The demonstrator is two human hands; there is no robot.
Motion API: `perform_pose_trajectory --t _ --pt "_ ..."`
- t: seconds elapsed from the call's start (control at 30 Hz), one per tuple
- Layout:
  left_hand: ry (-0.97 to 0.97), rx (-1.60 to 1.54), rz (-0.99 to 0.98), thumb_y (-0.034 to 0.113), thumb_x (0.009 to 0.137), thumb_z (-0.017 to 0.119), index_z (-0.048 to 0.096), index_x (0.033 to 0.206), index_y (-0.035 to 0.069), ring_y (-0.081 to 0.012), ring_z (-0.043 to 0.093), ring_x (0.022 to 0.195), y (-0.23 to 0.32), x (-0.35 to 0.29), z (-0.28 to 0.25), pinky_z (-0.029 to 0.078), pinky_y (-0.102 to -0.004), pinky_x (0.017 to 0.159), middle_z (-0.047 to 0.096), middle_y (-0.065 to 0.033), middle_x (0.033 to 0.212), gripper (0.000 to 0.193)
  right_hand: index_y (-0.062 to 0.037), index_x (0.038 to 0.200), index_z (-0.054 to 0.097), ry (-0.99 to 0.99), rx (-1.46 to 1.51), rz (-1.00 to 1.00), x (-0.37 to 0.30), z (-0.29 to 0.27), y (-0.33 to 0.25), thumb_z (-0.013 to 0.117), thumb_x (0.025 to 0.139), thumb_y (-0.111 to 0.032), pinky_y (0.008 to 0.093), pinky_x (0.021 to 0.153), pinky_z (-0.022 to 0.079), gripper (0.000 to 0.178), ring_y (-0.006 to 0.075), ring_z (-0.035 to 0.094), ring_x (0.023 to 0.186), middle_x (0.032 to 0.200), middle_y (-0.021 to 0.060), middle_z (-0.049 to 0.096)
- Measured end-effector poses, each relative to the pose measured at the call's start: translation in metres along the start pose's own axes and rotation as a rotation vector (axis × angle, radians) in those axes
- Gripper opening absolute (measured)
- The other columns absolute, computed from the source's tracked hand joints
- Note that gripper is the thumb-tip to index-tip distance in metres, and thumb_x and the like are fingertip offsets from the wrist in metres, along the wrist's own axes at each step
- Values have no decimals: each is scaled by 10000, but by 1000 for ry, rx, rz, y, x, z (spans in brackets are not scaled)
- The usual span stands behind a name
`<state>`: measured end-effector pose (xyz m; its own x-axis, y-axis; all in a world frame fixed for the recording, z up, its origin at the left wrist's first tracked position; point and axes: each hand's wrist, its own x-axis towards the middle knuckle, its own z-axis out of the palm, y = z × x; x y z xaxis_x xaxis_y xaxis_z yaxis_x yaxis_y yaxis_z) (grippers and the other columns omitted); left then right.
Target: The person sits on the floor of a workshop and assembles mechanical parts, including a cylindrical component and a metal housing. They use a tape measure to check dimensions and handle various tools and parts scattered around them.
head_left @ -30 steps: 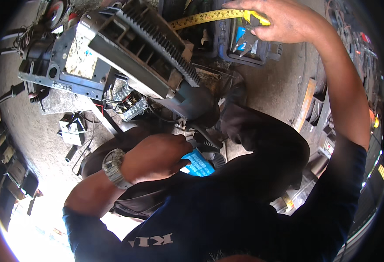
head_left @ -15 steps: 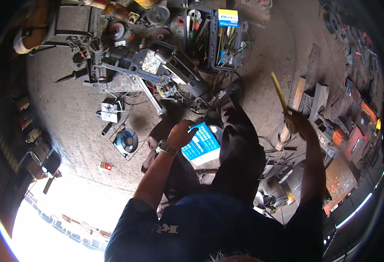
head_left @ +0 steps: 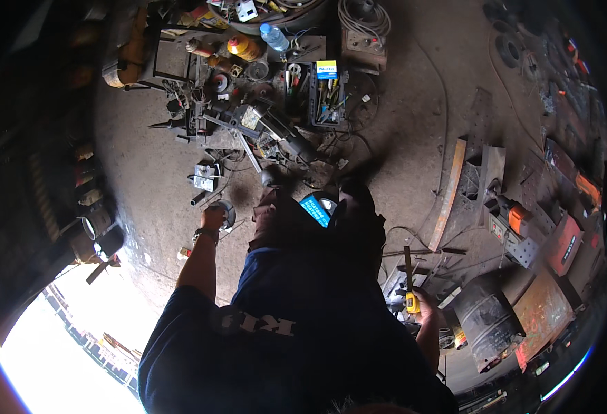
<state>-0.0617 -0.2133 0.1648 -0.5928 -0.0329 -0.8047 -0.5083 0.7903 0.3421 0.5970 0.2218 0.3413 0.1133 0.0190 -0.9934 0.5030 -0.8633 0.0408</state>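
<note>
- My right hand (head_left: pixel 424 303), at lower right of the frame, is closed around a yellow tape measure (head_left: pixel 412 301); its blade (head_left: pixel 408 265) sticks up stiffly from the case.
- My left hand (head_left: pixel 214 218), left of centre, hangs at the end of a straight arm with a watch (head_left: pixel 205 234) at the wrist. It sits just beside a round disc (head_left: pixel 225 212) on the floor below; I cannot tell how far the fingers are curled or whether they hold anything.
- Between my hands are my dark trousers, with a blue card (head_left: pixel 315 209) showing between the legs.
- Above centre, on the concrete floor (head_left: pixel 414 103), lies a grey machine (head_left: pixel 255 124) amid scattered parts.
- Just right of it stands an open toolbox (head_left: pixel 321 96) full of hand tools.
- A clear bottle (head_left: pixel 274 37) lies at the top.
- A long rusty steel bar (head_left: pixel 448 196) lies at right of centre, beside an orange tool (head_left: pixel 517 215).
</note>
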Motion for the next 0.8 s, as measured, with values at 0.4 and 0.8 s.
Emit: perform_pose_trajectory --t 0.4,0.8 --pt "-98 686 659 463 917 701 693 1179 -17 -419 690 1099 231 -71 184 541 -479 954 720 -257 1167 547 -178 1274 643 11 128 -253 -31 -80 -24 801 867 -239 368 660 523 440 143 622 801 940 -20 664" --pt "-380 1151 683 583 941 588 763 1134 174 -439 657 1127 228 -22 278 532 -527 949 734 -222 1092 485 -21 1053 721 185 -447 -279 11 -152 -235 861 816 -355 374 654 513 433 191 634 723 855 83 704"
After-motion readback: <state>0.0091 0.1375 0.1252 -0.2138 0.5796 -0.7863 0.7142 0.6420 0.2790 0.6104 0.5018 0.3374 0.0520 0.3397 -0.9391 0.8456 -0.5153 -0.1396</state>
